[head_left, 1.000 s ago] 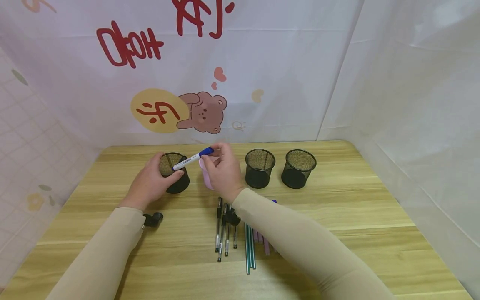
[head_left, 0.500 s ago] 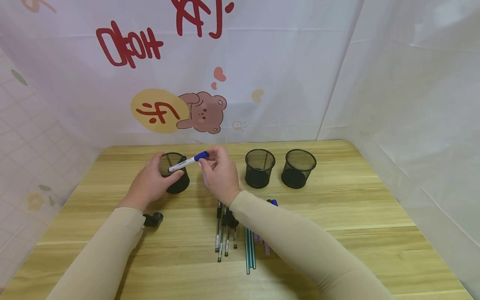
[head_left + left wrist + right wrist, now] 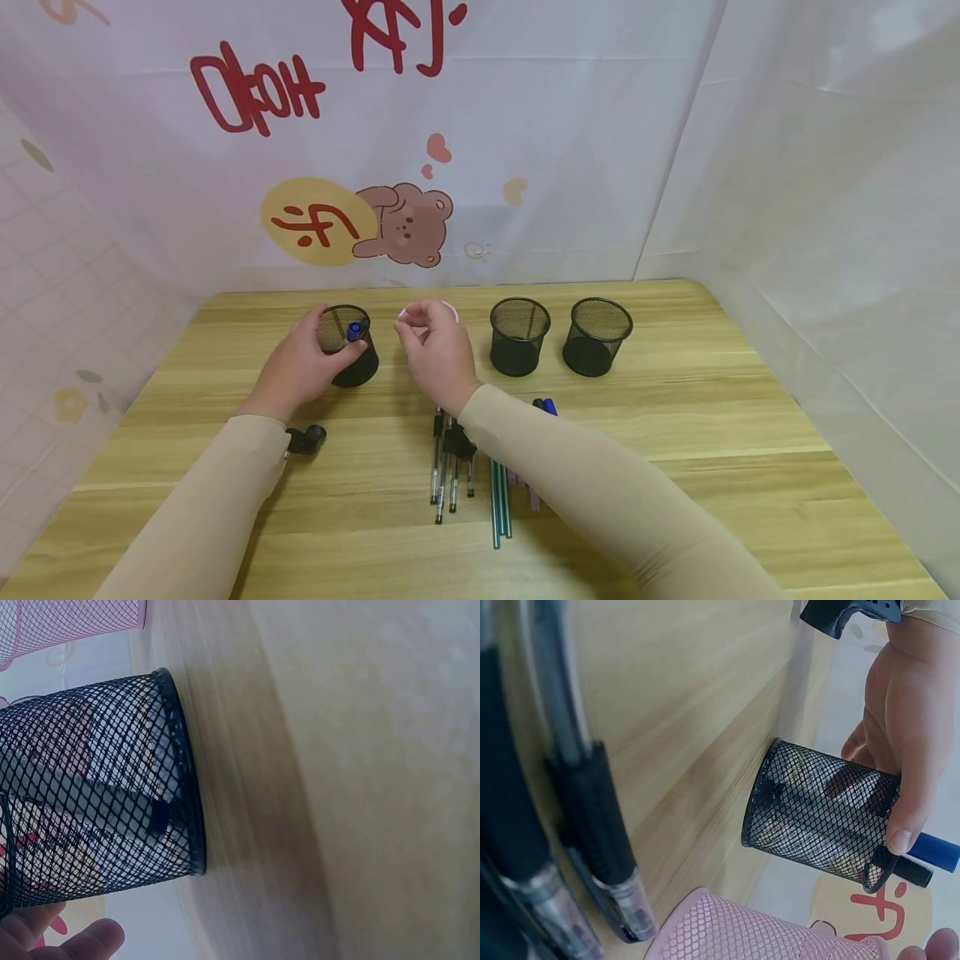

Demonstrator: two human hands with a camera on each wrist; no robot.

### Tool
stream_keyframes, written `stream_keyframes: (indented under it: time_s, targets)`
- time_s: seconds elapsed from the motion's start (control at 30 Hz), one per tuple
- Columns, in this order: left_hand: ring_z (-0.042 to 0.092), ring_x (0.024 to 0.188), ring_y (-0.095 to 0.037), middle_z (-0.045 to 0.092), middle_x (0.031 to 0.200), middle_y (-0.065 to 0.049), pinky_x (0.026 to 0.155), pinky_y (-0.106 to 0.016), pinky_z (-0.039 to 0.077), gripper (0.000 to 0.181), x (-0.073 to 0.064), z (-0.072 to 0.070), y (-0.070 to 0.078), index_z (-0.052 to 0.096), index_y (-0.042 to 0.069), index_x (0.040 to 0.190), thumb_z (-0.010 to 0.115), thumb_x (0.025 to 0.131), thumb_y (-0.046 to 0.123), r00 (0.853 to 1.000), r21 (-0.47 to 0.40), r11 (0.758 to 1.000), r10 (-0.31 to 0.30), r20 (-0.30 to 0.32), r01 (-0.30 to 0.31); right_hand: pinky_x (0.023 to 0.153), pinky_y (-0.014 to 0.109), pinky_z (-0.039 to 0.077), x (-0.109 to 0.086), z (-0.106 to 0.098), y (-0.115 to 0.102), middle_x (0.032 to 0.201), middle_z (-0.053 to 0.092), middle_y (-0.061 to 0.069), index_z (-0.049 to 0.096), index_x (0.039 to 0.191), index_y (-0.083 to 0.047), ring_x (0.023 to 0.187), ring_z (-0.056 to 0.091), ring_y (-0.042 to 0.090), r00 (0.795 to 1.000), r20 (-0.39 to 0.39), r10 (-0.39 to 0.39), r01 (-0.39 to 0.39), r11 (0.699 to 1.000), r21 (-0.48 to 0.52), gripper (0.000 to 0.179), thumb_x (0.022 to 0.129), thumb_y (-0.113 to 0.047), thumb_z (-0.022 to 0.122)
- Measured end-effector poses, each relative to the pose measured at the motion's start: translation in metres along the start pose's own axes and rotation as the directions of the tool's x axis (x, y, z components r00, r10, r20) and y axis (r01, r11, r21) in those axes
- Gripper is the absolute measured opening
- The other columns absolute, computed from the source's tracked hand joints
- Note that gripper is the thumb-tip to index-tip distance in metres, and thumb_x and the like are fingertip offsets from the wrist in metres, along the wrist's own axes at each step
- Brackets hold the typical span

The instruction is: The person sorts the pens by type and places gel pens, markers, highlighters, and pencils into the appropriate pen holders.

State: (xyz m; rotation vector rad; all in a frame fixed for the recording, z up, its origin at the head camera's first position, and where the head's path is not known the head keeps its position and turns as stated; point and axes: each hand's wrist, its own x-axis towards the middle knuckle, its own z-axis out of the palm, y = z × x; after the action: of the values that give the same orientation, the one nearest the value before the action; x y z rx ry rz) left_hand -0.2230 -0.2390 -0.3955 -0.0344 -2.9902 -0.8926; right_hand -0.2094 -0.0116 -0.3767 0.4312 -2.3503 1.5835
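My left hand (image 3: pixel 300 362) grips a black mesh pen cup (image 3: pixel 358 367) near its rim, thumb on the near side. A blue-capped whiteboard marker (image 3: pixel 353 332) stands in that cup. Beside the blue cap, the right wrist view shows a black cap (image 3: pixel 915 872) poking out too. Through the mesh in the left wrist view, the white marker body (image 3: pixel 112 806) slants down to the cup's base. My right hand (image 3: pixel 442 354) hovers just to the right with loosely bent fingers and nothing in them, in front of a pink mesh pen cup (image 3: pixel 757 937), mostly hidden in the head view.
Two more black mesh cups, a middle one (image 3: pixel 517 354) and a right one (image 3: pixel 590 357), stand along the back. Several black-grip pens (image 3: pixel 437 467), teal sticks (image 3: pixel 497 500) and purple sticks (image 3: pixel 534 497) lie in front. Marker caps (image 3: pixel 550 407) show beyond my right sleeve.
The blue-capped marker went from slanting in my right fingers over the left cup to standing inside it. My right hand let go of it; my left hand stayed put.
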Motion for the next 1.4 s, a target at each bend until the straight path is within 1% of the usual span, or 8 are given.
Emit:
stream_keyframes:
  time_s: [0.3, 0.47, 0.6, 0.93, 1.07, 1.17, 1.27, 1.4]
  targets:
    - [0.035, 0.151, -0.054, 0.029, 0.169, -0.028, 0.119, -0.073, 0.033, 0.110, -0.001, 0.000, -0.001, 0.016, 0.006, 0.168, 0.061, 0.094, 0.072, 1.000, -0.010, 1.000, -0.007, 0.000, 0.007, 0.060, 0.020, 0.054, -0.003, -0.004, 0.001, 0.114, 0.071, 0.008, 0.065, 0.117, -0.007, 0.068, 0.062, 0.006, 1.000, 0.023, 0.014, -0.015, 0.999, 0.043, 0.016, 0.104, -0.017, 0.067]
    - [0.036, 0.150, -0.053, 0.029, 0.169, -0.028, 0.118, -0.073, 0.034, 0.110, -0.002, 0.000, -0.002, 0.017, 0.006, 0.168, 0.062, 0.093, 0.073, 1.000, -0.009, 1.000, -0.004, -0.008, 0.004, 0.071, 0.022, 0.058, -0.003, -0.014, 0.001, 0.116, 0.077, 0.010, 0.064, 0.125, -0.003, 0.078, 0.069, 0.012, 0.999, 0.036, 0.019, -0.020, 0.999, 0.043, 0.026, 0.104, -0.017, 0.067]
    - [0.035, 0.150, -0.054, 0.029, 0.169, -0.028, 0.118, -0.073, 0.034, 0.111, -0.002, -0.001, -0.002, 0.018, 0.006, 0.167, 0.061, 0.092, 0.075, 1.000, -0.003, 1.000, -0.005, -0.010, 0.005, 0.073, 0.025, 0.058, -0.003, -0.026, 0.001, 0.118, 0.077, 0.011, 0.062, 0.129, -0.002, 0.083, 0.071, 0.018, 0.998, 0.057, 0.030, -0.032, 0.999, 0.019, 0.031, 0.103, -0.018, 0.067]
    - [0.035, 0.150, -0.055, 0.028, 0.169, -0.028, 0.118, -0.074, 0.033, 0.113, -0.002, -0.001, -0.003, 0.017, 0.006, 0.168, 0.060, 0.091, 0.077, 1.000, 0.002, 1.000, -0.002, -0.002, 0.002, 0.065, 0.028, 0.055, -0.003, -0.068, 0.007, 0.121, 0.076, 0.007, 0.065, 0.129, -0.005, 0.080, 0.068, 0.020, 0.996, 0.059, 0.060, -0.055, 0.995, -0.087, 0.032, 0.103, -0.023, 0.069]
    - [0.035, 0.150, -0.055, 0.028, 0.169, -0.028, 0.118, -0.074, 0.033, 0.113, -0.002, -0.001, -0.002, 0.017, 0.006, 0.168, 0.061, 0.091, 0.076, 1.000, 0.000, 1.000, -0.003, 0.000, 0.003, 0.071, 0.030, 0.056, -0.005, -0.090, 0.014, 0.120, 0.077, 0.007, 0.066, 0.127, -0.007, 0.084, 0.068, 0.019, 0.996, 0.060, 0.063, -0.054, 0.988, -0.145, 0.029, 0.103, -0.023, 0.070]
    - [0.034, 0.151, -0.055, 0.028, 0.169, -0.028, 0.118, -0.074, 0.033, 0.113, -0.001, -0.001, -0.002, 0.017, 0.006, 0.168, 0.061, 0.091, 0.077, 1.000, 0.004, 1.000, -0.006, 0.004, 0.006, 0.075, 0.033, 0.057, -0.008, -0.110, 0.020, 0.120, 0.075, 0.007, 0.065, 0.127, -0.007, 0.087, 0.069, 0.020, 0.992, 0.096, 0.083, -0.065, 0.983, -0.174, 0.029, 0.104, -0.024, 0.068]
    - [0.033, 0.151, -0.056, 0.027, 0.170, -0.028, 0.119, -0.074, 0.032, 0.114, -0.001, -0.001, -0.001, 0.016, 0.006, 0.168, 0.059, 0.091, 0.078, 1.000, 0.018, 1.000, -0.008, 0.009, 0.008, 0.076, 0.035, 0.058, -0.013, -0.129, 0.025, 0.119, 0.074, 0.006, 0.067, 0.125, -0.009, 0.089, 0.071, 0.020, 0.983, 0.141, 0.117, -0.080, 0.967, -0.240, 0.028, 0.104, -0.027, 0.068]
    - [0.029, 0.153, -0.056, 0.023, 0.172, -0.026, 0.122, -0.075, 0.024, 0.111, 0.001, -0.001, 0.000, 0.016, 0.005, 0.168, 0.058, 0.093, 0.076, 1.000, 0.055, 0.998, 0.008, 0.010, -0.009, 0.074, 0.036, 0.058, -0.021, -0.153, 0.035, 0.117, 0.076, 0.004, 0.069, 0.123, -0.010, 0.088, 0.072, 0.017, 0.972, 0.189, 0.142, -0.065, 0.930, -0.362, 0.027, 0.103, -0.029, 0.069]
